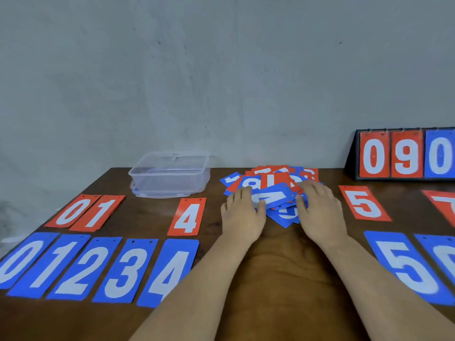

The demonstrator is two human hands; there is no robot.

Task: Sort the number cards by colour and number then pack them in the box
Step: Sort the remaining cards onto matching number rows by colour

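Under the fingers of both hands, a jumbled heap of red and blue plastic number cards [270, 185], not yet sorted. Left hand [242, 212] and right hand [320, 210] laid loosely on it, fingers nearly straight, nothing plainly pinched, flanking a blue top card [273, 196]. Mid-sort, judging by the layout: blue row 0 to 4 [83, 267] and red 4 card [188, 217] left of the left hand, red 5 card [363, 203] right of the right hand. Beyond the left hand, a clear plastic box [170, 173], no cards in it. Next, probably: read the top digit, lift by an edge, lay in the matching row.
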